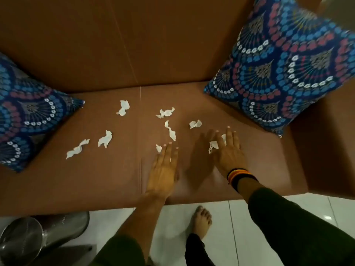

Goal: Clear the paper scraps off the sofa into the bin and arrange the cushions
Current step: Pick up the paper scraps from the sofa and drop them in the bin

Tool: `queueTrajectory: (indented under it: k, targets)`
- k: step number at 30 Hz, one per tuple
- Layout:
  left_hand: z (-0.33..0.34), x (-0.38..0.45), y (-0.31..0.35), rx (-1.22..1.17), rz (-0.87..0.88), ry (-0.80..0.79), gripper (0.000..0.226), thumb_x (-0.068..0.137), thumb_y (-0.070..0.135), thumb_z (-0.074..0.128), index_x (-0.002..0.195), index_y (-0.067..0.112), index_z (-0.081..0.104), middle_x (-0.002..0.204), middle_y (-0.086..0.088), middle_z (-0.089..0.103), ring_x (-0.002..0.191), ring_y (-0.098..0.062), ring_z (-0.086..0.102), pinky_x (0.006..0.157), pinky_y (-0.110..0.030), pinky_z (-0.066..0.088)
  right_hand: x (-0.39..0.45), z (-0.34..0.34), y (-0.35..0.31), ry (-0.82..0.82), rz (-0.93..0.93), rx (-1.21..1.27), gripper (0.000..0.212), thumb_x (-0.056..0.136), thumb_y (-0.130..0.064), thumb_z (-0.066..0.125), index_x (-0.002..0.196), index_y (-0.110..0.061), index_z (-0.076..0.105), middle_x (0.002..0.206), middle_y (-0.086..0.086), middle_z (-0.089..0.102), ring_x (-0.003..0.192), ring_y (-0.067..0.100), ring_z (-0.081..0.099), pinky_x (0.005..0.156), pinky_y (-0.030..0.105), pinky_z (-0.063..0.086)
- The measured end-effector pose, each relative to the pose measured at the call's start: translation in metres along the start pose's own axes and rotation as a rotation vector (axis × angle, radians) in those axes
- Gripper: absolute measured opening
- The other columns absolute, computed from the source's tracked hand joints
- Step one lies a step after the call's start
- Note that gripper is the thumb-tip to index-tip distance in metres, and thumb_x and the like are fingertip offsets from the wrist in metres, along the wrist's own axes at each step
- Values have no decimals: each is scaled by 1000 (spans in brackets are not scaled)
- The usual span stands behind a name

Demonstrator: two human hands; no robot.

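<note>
— While most scraps (105, 138) lie loose on the seat (115, 175), which step would you say is in hand?

— Gathering, I'd judge, and early. Both hands are flat on the seat with fingers spread. The right hand (227, 150) has a scrap (213, 146) poking out from under its fingers, pinned rather than pinched. The left hand (164, 167) grips nothing; a small bit (158, 148) sits just beside its fingertips.

— And the rest?

— About seven more, scattered from the seat's middle toward the left cushion (25, 116). They are thin white paper, torn and twisted, some in long crinkled strips, some in small wads.

— What does the next move call for?

— Probably curling the fingers to scoop or sweep the pieces together; they look light enough to slide on that smooth brown surface. Then a carry to the bin (21, 240), a shiny metal cylinder on the tiled floor (278, 204) at the lower left, near the sofa's front edge.

— The cushions?

— Untouched, it seems. Both are soft squares in blue, red and white fan print. The right cushion (284, 70) leans on the backrest (115, 45); the left one lies tilted at the end.
</note>
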State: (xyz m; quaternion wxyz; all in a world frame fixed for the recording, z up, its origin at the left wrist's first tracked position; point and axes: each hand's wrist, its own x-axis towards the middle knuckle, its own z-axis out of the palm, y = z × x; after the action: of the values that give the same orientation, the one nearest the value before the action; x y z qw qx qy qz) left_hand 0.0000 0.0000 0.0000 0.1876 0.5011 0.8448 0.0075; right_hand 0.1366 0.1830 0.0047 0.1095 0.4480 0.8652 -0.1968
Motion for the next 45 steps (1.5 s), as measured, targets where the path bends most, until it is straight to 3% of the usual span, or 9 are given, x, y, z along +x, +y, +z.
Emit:
queueTrajectory:
  k: [8,12,15,21,24,26,29,37,45]
  targets:
    - [38,28,-16,-65,-211,14,62,107,14,40,164,15,16,173,-14,9,160,-35,4,127,-47,26,27,46,9,-65,52,-24,58,93,-37,60,146,-25,39,160,17,24,144,43,25,111,54,37]
    - [32,24,-5,-207,-264,105,45,96,-1,61,140,9,59,147,-18,55,132,-37,58,103,-47,55,18,43,3,-28,-91,58,30,91,-12,59,120,-14,67,131,12,58,111,35,61,89,41,55]
    - [26,21,-3,-173,-216,92,28,90,1,69,116,11,75,126,-12,71,102,-33,73,87,-39,61,17,34,1,-78,-111,71,19,91,-5,59,103,-6,74,108,13,68,93,34,69,82,38,58]
    - [-4,43,-1,-304,-219,135,27,93,0,61,114,12,74,124,-9,71,94,-33,75,85,-40,63,55,-4,-20,1,-119,288,23,88,4,59,100,-8,74,107,12,70,90,33,70,82,41,59]
    - [-24,69,-6,-326,-204,169,45,92,-5,51,128,15,69,131,-6,67,103,-37,71,85,-43,60,81,-20,-34,-1,-132,279,42,91,-3,58,128,-23,59,140,8,56,108,39,65,91,47,57]
    - [-32,88,-9,-231,-198,61,64,89,-12,49,145,19,53,153,-2,51,113,-40,66,89,-47,59,95,-21,-41,-110,-157,138,57,93,-4,56,144,-25,44,154,9,41,117,42,59,98,49,53]
    - [-30,108,-11,-11,-169,-158,82,87,-17,49,159,21,33,170,2,24,122,-41,61,93,-50,56,110,-8,-45,-223,-247,99,42,95,-6,49,133,-21,55,135,10,61,100,29,68,92,38,55]
    - [-8,84,-10,-12,-228,-27,26,92,-4,56,110,9,70,108,-15,70,97,-38,71,77,-41,57,84,27,-47,-295,-183,44,22,85,-8,63,103,-8,75,104,18,74,96,39,70,88,44,58]
    - [-17,19,-43,-329,-367,110,24,91,2,61,111,12,72,111,-8,73,91,-29,75,78,-40,63,37,16,-92,-302,-144,308,24,82,9,62,98,-4,73,99,14,73,90,31,72,78,40,62]
